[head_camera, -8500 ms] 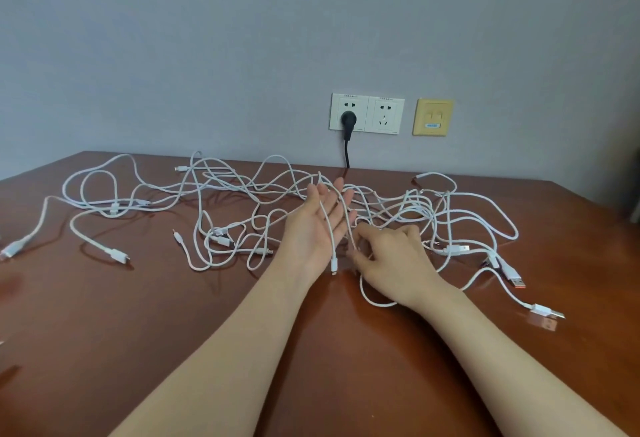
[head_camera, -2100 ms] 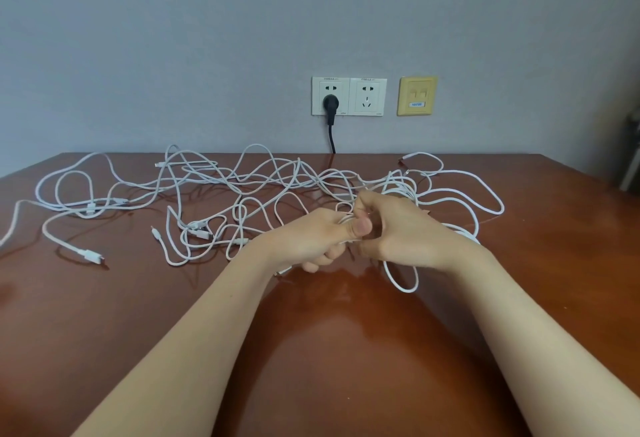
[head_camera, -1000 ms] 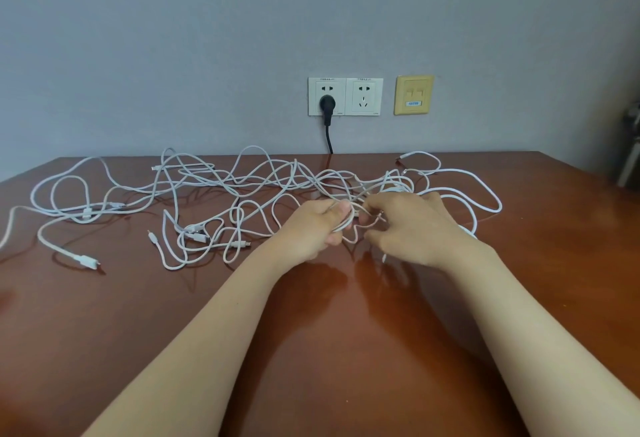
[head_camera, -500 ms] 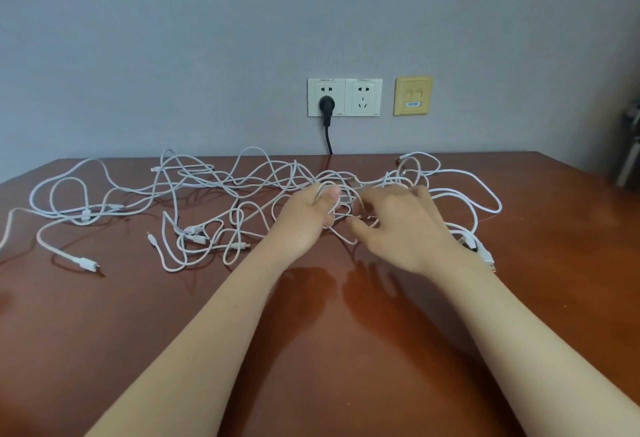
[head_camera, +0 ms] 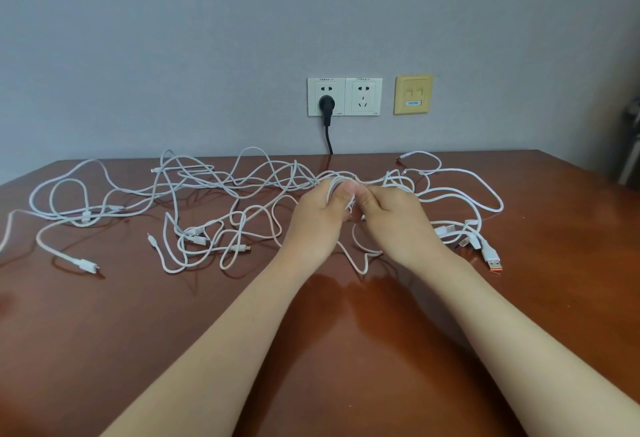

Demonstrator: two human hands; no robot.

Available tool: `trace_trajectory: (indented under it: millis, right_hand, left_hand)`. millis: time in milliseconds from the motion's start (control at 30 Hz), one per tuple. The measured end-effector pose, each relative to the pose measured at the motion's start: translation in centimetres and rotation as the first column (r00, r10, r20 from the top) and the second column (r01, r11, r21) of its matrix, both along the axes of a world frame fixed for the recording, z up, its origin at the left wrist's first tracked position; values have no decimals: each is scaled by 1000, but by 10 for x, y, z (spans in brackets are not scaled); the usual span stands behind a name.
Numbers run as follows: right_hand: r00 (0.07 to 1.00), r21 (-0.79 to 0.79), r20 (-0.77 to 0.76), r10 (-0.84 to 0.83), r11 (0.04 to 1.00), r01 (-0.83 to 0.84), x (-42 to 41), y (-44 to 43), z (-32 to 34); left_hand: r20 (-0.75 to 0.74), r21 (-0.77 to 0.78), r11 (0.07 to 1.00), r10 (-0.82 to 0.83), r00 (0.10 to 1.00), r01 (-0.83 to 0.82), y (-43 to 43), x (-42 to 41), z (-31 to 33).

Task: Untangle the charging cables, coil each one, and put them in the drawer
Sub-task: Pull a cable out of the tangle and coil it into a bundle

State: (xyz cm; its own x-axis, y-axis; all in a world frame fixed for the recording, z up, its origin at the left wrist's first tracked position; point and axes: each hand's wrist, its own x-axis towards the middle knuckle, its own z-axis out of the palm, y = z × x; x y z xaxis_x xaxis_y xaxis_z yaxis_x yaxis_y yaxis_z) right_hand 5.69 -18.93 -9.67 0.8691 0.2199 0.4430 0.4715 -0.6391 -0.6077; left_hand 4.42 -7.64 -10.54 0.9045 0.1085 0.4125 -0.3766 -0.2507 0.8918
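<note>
A tangle of several white charging cables (head_camera: pixel 221 194) sprawls across the far half of the brown wooden table (head_camera: pixel 173 332). My left hand (head_camera: pixel 320 218) grips a small bundle of looped white cable (head_camera: pixel 341 182) over its fingers, thumb on top. My right hand (head_camera: pixel 394 222) is right beside it, fingers curled and pinching the same cable strands. A loop of cable (head_camera: pixel 360 260) hangs down between the hands onto the table. USB plugs with orange tips (head_camera: pixel 491 258) lie to the right of my right hand. No drawer is in view.
On the wall behind are a double white socket (head_camera: pixel 344 96) with a black plug (head_camera: pixel 326 106) and cord, and a yellow wall plate (head_camera: pixel 413 94). Loose connector ends lie at the left (head_camera: pixel 86 265). A dark object stands at the far right edge (head_camera: pixel 632 146).
Over the last second both hands lifted slightly and came together; my right hand went from reaching with spread fingers to pinching the cable beside my left thumb. The USB plugs at the right are uncovered.
</note>
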Motion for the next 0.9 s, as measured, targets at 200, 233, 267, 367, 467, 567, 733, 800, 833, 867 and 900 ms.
trace_trajectory:
  millis: [200,233,267,367,467,567,733,800,833,867,900]
  right_hand:
    - [1000,-18,9,28,999,-28,-5,2,1]
    - [999,-43,15,41,998,-40,-7,3,1]
    - [998,-67,22,51,997,-49,-9,3,1]
    - [997,-80,18,73,994,-71,-11,2,2]
    - [993,-131,-1,120,984,-119,-11,1,1]
    - [992,-260,26,124,959,-113,-13,1,0]
    - [990,-302,116,82,952,-44,-12,0,2]
    - [990,-316,130,51,949,-7,-11,-1,3]
    - [989,-322,140,38,947,9,-11,-1,2]
    - [987,-328,158,31,944,23,-11,0,2]
    - [984,-336,177,23,941,38,-11,0,1]
  left_hand:
    - [146,131,985,96,985,-115,2,1,0]
    - [160,120,984,115,980,-135,3,0,1]
    - [171,115,982,129,977,-150,3,0,1]
    - [194,110,978,153,969,-177,3,-1,2]
    - [181,30,980,187,965,-195,3,1,3]
    - [81,-88,976,205,975,-198,7,3,5]
    - [-61,-296,944,135,989,-147,10,2,8]
    - [-107,-329,938,81,991,-112,10,0,8]
    - [-119,-352,933,41,992,-81,10,0,7]
    - [-128,-378,924,0,992,-49,11,0,7]
    - [-135,-416,909,-39,990,-21,12,-1,8]
